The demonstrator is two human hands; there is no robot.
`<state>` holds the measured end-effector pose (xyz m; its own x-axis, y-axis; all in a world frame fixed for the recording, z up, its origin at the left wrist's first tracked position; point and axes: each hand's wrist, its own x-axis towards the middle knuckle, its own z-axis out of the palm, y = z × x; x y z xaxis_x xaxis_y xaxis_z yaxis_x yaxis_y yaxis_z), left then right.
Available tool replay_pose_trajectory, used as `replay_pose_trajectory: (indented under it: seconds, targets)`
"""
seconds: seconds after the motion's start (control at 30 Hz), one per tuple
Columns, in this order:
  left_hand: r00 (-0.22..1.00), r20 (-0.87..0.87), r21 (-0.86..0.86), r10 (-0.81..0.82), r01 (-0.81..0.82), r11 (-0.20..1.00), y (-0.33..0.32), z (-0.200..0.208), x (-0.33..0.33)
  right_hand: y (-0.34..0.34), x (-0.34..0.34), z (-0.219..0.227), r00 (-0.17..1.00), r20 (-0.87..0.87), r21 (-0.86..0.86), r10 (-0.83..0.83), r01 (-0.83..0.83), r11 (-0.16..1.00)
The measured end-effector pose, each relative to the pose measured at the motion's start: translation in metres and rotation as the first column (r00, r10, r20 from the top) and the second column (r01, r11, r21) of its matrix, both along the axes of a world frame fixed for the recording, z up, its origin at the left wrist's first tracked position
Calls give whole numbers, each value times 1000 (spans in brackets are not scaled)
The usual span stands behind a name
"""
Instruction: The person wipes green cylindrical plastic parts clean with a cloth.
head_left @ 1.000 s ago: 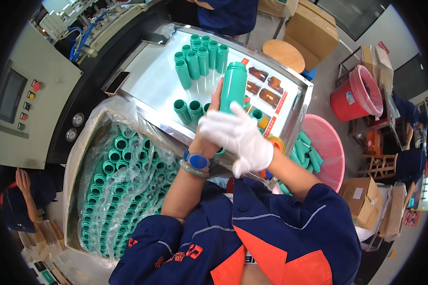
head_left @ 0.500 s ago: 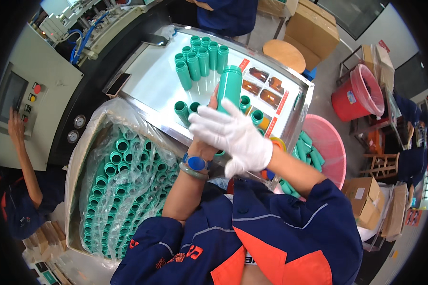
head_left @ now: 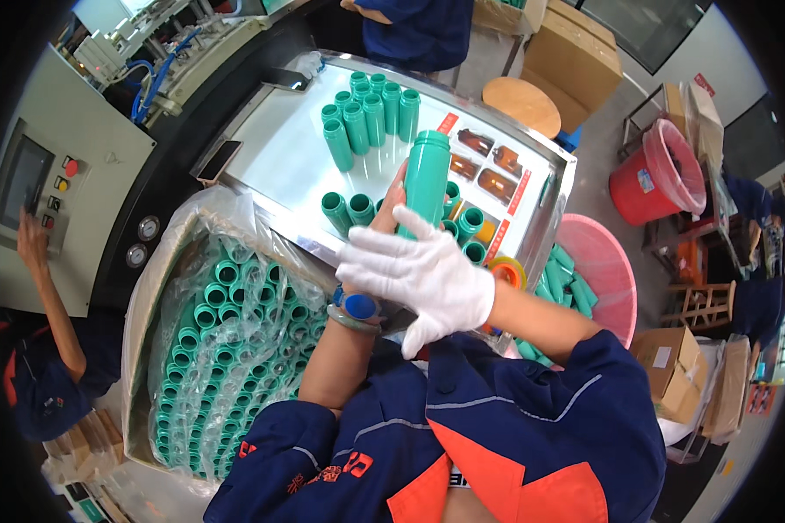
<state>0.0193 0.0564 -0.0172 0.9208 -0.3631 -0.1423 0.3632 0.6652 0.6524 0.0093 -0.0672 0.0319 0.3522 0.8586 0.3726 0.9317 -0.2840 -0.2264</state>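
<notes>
A green bottle (head_left: pixel 428 179) with a threaded neck is held tilted above the table's near side, neck end away from me. My bare left hand (head_left: pixel 396 193) is closed round it; most of that hand is hidden behind the glove. My right hand (head_left: pixel 423 277), in a white glove, is open with fingers spread, in front of the bottle's lower end; whether it touches the bottle I cannot tell. Several green bottles (head_left: pixel 355 122) stand grouped on the white tabletop (head_left: pixel 283 144). More stand nearer, to the left (head_left: pixel 334 211) and right (head_left: pixel 470 223) of my hands.
A plastic-lined box of green bottles (head_left: pixel 205 318) sits at lower left. At right are a pink tub (head_left: pixel 615 283) of loose bottles and a red bin (head_left: pixel 641 179). Tape rolls (head_left: pixel 509 272) lie by my right forearm. Another person's hand (head_left: pixel 32 244) is at a control panel (head_left: pixel 87 166).
The held bottle has come slightly lower and nearer to me. My gloved right hand has shifted a little down and left, its fingers still spread.
</notes>
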Motion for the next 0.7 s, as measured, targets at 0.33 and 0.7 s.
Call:
replay_pose_trajectory:
  seconds: [0.33,0.7]
  targets:
    - [866,499,394,-42,-184,900,7,-11,3,2,21,16,991,38,39,-131,129,991]
    - [998,-10,96,-54,55,994,2,1,-5,-7,65,23,936,175,190,-306,273,943]
